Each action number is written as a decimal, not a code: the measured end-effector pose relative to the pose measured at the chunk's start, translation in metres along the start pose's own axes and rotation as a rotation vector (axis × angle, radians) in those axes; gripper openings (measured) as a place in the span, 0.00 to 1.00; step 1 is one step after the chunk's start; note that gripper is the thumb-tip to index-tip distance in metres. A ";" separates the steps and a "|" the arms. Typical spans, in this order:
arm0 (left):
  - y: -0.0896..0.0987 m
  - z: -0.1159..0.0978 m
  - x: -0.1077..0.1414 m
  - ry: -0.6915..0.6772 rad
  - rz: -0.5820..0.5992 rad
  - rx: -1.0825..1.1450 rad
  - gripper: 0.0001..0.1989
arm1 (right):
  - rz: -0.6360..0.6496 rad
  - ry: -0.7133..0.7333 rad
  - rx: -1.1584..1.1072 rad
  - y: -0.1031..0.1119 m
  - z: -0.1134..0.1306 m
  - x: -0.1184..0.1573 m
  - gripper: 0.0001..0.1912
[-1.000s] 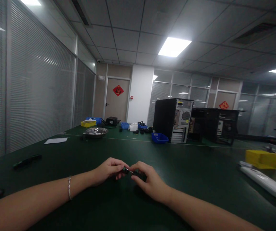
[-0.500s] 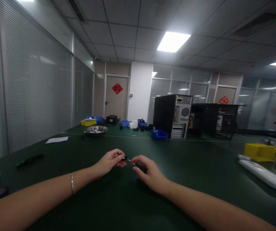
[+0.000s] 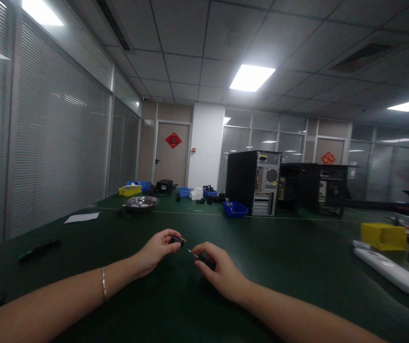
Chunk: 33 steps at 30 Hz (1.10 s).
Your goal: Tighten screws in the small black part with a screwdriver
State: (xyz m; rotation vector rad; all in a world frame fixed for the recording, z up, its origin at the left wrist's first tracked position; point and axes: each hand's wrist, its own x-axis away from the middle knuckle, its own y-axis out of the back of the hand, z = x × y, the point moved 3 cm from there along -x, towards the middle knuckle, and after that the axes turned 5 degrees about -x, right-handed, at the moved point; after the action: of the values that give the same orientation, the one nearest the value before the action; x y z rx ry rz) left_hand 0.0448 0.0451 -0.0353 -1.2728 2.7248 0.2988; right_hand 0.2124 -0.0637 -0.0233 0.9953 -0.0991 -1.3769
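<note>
Between the thumb and fingers of my left hand (image 3: 161,248) is a small black block-shaped part (image 3: 178,241), too small to name more closely. My right hand (image 3: 216,267) is closed around the dark handle of a screwdriver (image 3: 206,261). Its thin metal shaft points up and left toward the black part, and a small gap separates the tip from it. Both hands are held over the middle of the dark green table (image 3: 175,305).
Along the back stand a metal bowl (image 3: 142,204), a blue bin (image 3: 235,209) and a black computer tower (image 3: 250,183). A dark green tool (image 3: 39,249) and white paper (image 3: 82,217) lie left. A yellow bin (image 3: 383,237) and a long white object (image 3: 392,269) are at right.
My left hand has drawn slightly left and turned the black part; the screwdriver tip, close against it before, is now apart from it. The whole view has shifted, with the scene sitting lower.
</note>
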 end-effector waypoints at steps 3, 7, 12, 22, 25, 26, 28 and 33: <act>0.000 0.000 0.001 -0.001 -0.012 -0.019 0.15 | 0.005 -0.007 -0.006 0.000 0.001 0.001 0.10; -0.001 0.001 0.001 -0.009 0.003 0.053 0.14 | -0.121 -0.026 -0.024 0.005 -0.002 -0.001 0.11; -0.002 0.003 -0.001 0.013 0.013 0.064 0.15 | -0.299 -0.154 -0.207 0.008 -0.031 -0.005 0.13; -0.006 -0.003 0.002 -0.061 0.095 -0.160 0.18 | -0.081 -0.288 -0.428 -0.004 -0.036 -0.005 0.17; -0.010 -0.006 0.006 -0.052 0.159 -0.211 0.17 | -0.070 -0.229 -0.388 -0.003 -0.027 -0.003 0.16; -0.011 -0.007 0.007 -0.054 0.179 -0.219 0.17 | -0.061 -0.193 -0.363 -0.003 -0.023 -0.002 0.15; -0.012 -0.006 0.008 -0.056 0.201 -0.236 0.17 | -0.044 -0.127 -0.284 -0.002 -0.016 -0.001 0.14; -0.010 -0.002 0.007 -0.048 0.207 -0.291 0.21 | -0.058 -0.064 -0.124 -0.002 -0.012 -0.002 0.12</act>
State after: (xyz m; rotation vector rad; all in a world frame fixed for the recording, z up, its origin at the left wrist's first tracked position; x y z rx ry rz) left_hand 0.0477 0.0335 -0.0360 -1.0215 2.8517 0.7600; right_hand 0.2175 -0.0558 -0.0305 0.8567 -0.0324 -1.4503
